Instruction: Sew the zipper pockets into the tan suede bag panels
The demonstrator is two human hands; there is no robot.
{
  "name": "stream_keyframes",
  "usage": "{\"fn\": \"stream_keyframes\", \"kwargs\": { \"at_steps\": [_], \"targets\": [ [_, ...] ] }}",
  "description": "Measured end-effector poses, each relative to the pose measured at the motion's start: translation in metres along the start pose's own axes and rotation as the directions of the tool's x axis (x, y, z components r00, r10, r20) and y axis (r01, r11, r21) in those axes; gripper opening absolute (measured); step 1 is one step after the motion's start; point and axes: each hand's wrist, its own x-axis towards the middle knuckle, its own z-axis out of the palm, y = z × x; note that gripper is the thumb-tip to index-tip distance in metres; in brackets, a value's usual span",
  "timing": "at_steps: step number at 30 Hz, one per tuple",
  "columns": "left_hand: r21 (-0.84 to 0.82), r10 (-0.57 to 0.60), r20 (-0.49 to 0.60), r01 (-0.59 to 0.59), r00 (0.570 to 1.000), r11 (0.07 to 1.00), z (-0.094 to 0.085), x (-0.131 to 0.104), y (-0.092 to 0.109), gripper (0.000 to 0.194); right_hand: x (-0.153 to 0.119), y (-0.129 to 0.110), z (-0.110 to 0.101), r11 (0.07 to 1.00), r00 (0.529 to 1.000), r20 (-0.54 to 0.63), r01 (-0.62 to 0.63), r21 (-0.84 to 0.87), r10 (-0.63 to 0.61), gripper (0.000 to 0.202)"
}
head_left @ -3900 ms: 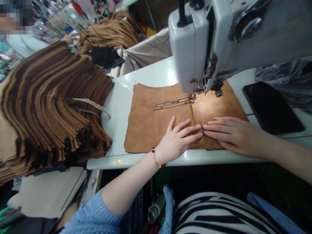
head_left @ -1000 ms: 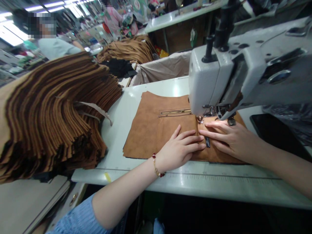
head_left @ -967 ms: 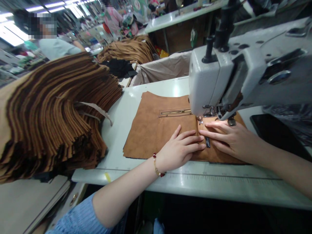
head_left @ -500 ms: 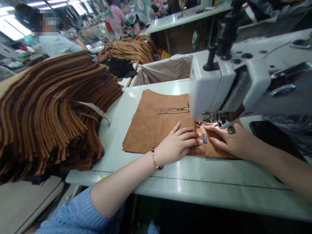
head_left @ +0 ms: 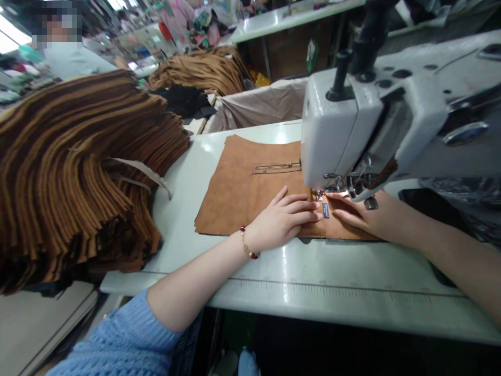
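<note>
A brown fabric panel [head_left: 230,193] lies flat under the head of a white sewing machine [head_left: 332,125]. Its zipper [head_left: 276,167] runs toward the machine, whose head covers one end. My left hand [head_left: 277,219] rests on the panel with fingers stretched out, tips beside a small dark label [head_left: 325,210]. On the label's other side my right hand [head_left: 368,214] lies on the fabric, thumb and fingers apart, partly behind the machine's metal parts. The presser foot [head_left: 320,195] sits between the fingertips of both hands.
A tall stack of brown cut pieces [head_left: 78,167] stands at the left, a pale strip [head_left: 143,169] hanging from it. A dark flat object [head_left: 426,209] lies behind my right wrist. More brown pieces [head_left: 203,73] are heaped beyond the table [head_left: 180,235]; a person [head_left: 74,57] is at the far left.
The whole view has shifted slightly, so the table and panel appear a little higher. Both hands keep nearly the same places on the fabric, beside the label.
</note>
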Motion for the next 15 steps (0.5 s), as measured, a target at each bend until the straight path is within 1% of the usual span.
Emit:
{"fn": "stream_keyframes", "kwargs": {
  "at_steps": [4,6,9,15],
  "targets": [
    [0.014,0.010,0.012,-0.011,1.000,1.000,-0.001,-0.001,0.001,0.037,-0.008,-0.007,-0.011,0.997,0.996,0.079,0.026,0.078,-0.032,0.039],
    [0.017,0.015,0.021,-0.015,1.000,1.000,-0.002,-0.001,0.002,0.036,-0.012,-0.011,-0.012,0.992,0.995,0.071,0.061,0.111,-0.069,0.037],
    [0.018,0.012,0.031,-0.012,0.999,1.000,-0.003,-0.002,0.005,0.037,-0.015,-0.015,-0.009,0.987,0.993,0.040,0.102,0.121,-0.107,0.035],
    [0.021,-0.014,0.025,0.014,1.000,1.000,-0.001,-0.004,0.008,0.038,-0.014,-0.017,-0.006,0.988,0.993,0.052,0.101,0.119,-0.108,0.036]
  ]
}}
